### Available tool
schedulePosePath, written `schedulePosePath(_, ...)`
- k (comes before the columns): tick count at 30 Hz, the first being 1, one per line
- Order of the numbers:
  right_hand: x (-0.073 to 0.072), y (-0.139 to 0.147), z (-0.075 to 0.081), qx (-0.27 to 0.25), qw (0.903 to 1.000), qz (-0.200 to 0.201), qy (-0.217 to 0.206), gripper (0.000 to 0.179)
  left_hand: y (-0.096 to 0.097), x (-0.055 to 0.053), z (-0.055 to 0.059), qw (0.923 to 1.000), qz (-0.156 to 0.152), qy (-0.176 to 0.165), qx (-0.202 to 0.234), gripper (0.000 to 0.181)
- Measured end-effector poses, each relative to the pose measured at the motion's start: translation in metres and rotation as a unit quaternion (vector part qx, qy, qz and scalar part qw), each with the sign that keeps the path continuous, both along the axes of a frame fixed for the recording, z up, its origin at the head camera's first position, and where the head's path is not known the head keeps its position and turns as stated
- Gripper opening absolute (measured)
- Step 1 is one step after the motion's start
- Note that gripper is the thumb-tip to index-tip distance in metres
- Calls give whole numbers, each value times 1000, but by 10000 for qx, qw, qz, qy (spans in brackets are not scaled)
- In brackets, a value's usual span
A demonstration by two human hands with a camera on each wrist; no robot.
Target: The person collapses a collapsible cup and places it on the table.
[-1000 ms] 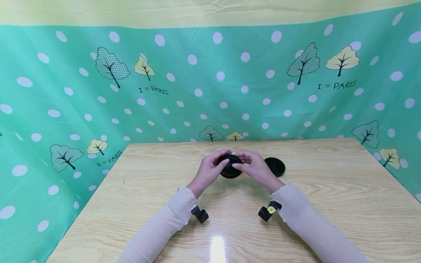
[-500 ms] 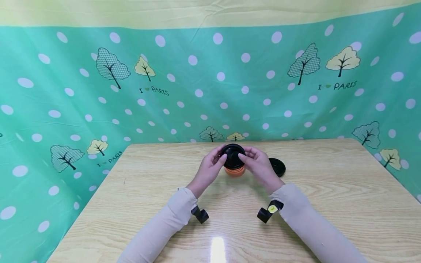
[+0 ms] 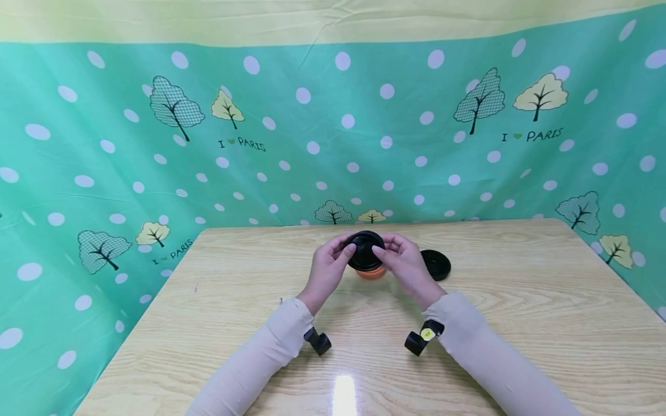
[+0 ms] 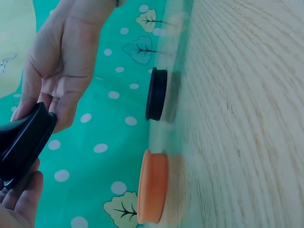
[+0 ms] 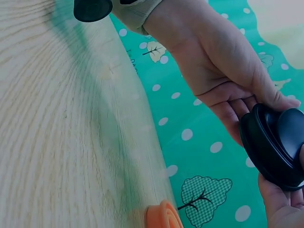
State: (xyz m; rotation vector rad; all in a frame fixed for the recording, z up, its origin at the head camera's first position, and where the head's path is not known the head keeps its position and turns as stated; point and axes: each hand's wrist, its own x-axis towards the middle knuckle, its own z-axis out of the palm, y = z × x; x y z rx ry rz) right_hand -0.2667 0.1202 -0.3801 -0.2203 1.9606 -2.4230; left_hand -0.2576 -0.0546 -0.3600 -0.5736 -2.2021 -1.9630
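Observation:
My left hand (image 3: 328, 268) and right hand (image 3: 408, 267) grip a round black lid-like piece (image 3: 366, 257) between them, thumbs on its near face and fingers around its edge. In the right wrist view this piece (image 5: 273, 152) shows a stepped rim and a smooth domed middle. It is raised above the table and tilted toward the head camera. Just behind and below it, an orange round piece with a flared rim (image 4: 153, 187) sits on the table. Beyond my right hand lies a second round black piece (image 3: 437, 264), shallow and rimmed.
The wooden table (image 3: 234, 323) reaches back to a green dotted curtain (image 3: 291, 144) printed with trees. Small black devices are strapped to both wrists, the left wrist device (image 3: 318, 341) and right wrist device (image 3: 418, 342) hanging inward over the table.
Both hands first lifted the black piece up and back and tilted its face, uncovering the orange piece below, then brought it slightly down and left. The second black piece stays in place.

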Motion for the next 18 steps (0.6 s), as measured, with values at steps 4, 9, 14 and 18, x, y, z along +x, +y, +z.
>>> schedulePosePath(4, 1, 0, 1, 113, 9999, -59, 68, 22, 1, 1, 0, 9999, 89, 80, -60, 30)
schedulePosePath(9, 2, 0, 0, 270, 9993, -140, 203, 25, 2, -3, -4, 9998, 167, 87, -64, 29)
schedulePosePath(14, 1, 0, -3, 389, 9986, -225, 292, 25, 3, -16, -22, 9992, 315, 183, -137, 31)
schedulePosePath(18, 1, -1, -5, 561, 9972, -361, 331, 26, 3, -18, -27, 9984, 414, 253, -284, 30)
